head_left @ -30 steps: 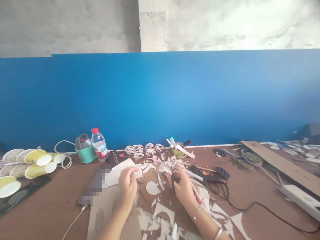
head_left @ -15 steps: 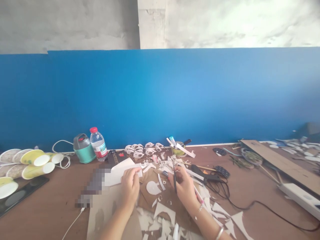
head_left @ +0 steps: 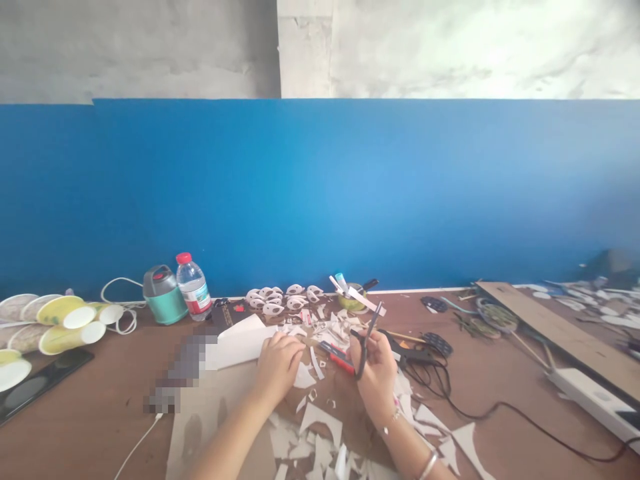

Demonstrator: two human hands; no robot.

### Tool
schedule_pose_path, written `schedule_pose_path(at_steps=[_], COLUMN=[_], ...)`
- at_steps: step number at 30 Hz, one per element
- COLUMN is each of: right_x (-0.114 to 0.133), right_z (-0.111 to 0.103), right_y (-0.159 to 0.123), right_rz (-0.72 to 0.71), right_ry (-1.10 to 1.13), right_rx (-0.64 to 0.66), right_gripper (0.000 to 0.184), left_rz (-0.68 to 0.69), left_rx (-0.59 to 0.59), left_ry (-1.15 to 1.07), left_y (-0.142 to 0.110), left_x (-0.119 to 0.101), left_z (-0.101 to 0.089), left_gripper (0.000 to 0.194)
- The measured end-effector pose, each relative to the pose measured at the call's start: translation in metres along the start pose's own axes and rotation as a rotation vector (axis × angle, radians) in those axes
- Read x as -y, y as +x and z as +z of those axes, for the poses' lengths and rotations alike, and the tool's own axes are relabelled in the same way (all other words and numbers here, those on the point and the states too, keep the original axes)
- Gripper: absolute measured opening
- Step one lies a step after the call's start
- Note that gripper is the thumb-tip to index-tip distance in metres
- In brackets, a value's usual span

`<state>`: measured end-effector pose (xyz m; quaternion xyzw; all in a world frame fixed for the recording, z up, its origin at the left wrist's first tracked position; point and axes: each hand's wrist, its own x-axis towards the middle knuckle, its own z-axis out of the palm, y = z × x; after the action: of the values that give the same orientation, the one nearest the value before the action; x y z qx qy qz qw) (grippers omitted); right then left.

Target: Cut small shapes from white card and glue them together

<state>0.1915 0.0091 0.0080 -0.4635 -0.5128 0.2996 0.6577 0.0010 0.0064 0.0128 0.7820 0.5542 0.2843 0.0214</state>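
Observation:
My right hand holds a pair of scissors by the dark handles, its blades pointing up and away. Just left of it, a red utility knife lies on the board. My left hand is low over the work area, fingers bent and close together; what is under the fingertips is hidden. A white rounded paper piece shows partly beside that hand. Between the hands lies a narrow curved paper strip. Nearer to me, a white offcut with a curved edge rests among scraps.
White bird-head-like cutouts stand along the back. A water bottle and a teal container are at back left, paper cups further left. A glue gun with its cord and a power strip lie right.
My left hand has moved right, covering much of the white rounded piece. The scissors in my right hand have turned, tips tilting right. The red knife now shows more between the hands.

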Motion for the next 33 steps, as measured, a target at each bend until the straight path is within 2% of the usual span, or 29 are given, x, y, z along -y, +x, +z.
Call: schedule_pose_path(at_steps=[3, 10, 15, 20, 28, 33], right_x=[0.002, 0.005, 0.005, 0.009, 0.014, 0.013], right_z=[-0.001, 0.001, 0.000, 0.000, 0.003, 0.003], right_y=[0.000, 0.000, 0.001, 0.001, 0.001, 0.002], right_rz=[0.004, -0.003, 0.000, 0.027, 0.018, 0.005], right_ry=[0.014, 0.006, -0.019, -0.006, 0.049, 0.024], right_rx=[-0.004, -0.030, -0.030, -0.026, -0.035, -0.060], right_gripper=[0.024, 0.025, 0.025, 0.024, 0.023, 0.022], left_rz=[0.059, 0.234, 0.337, 0.422, 0.391, 0.336], left_rx=[0.066, 0.299, 0.364, 0.385, 0.408, 0.411], left_ry=[0.046, 0.160, 0.173, 0.208, 0.244, 0.236], left_y=[0.009, 0.038, 0.051, 0.054, 0.058, 0.054], left_x=[-0.004, -0.003, -0.001, 0.000, -0.003, -0.003], left_z=[0.000, -0.002, -0.005, -0.010, -0.022, -0.035], left_gripper=[0.029, 0.044, 0.033, 0.036, 0.026, 0.029])
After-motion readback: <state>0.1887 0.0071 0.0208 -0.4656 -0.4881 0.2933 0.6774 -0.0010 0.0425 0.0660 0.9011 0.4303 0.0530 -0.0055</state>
